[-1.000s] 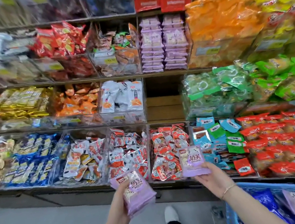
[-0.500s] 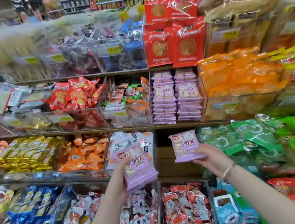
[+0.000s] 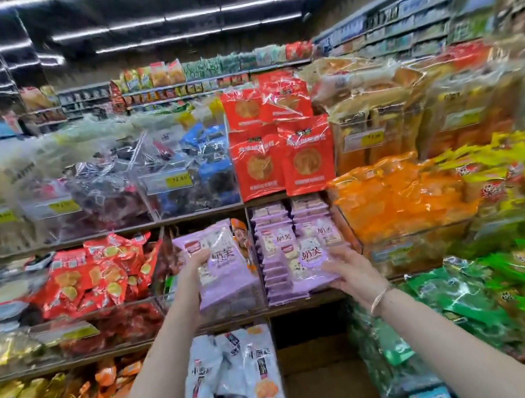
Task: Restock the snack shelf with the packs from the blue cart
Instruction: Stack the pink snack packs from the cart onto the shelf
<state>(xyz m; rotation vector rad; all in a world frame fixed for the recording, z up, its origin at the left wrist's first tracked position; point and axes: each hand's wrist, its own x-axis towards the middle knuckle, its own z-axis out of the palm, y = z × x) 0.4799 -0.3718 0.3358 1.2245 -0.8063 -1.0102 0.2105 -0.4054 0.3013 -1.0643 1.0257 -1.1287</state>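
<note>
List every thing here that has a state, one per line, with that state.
Left hand: grips purple packs, raised.
Right hand: holds single pack before the shelf stacks.
Shelf stacks: two purple piles, neat, high.
Compartment below: no packs visible.

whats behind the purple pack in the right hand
Two stacks of matching purple snack packs. The held purple plastic pack and the right hand cover the right stack's lower front.

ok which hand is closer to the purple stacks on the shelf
Right. The right hand holds its pack at the purple stacks; the left hand holds packs off to their left.
</note>
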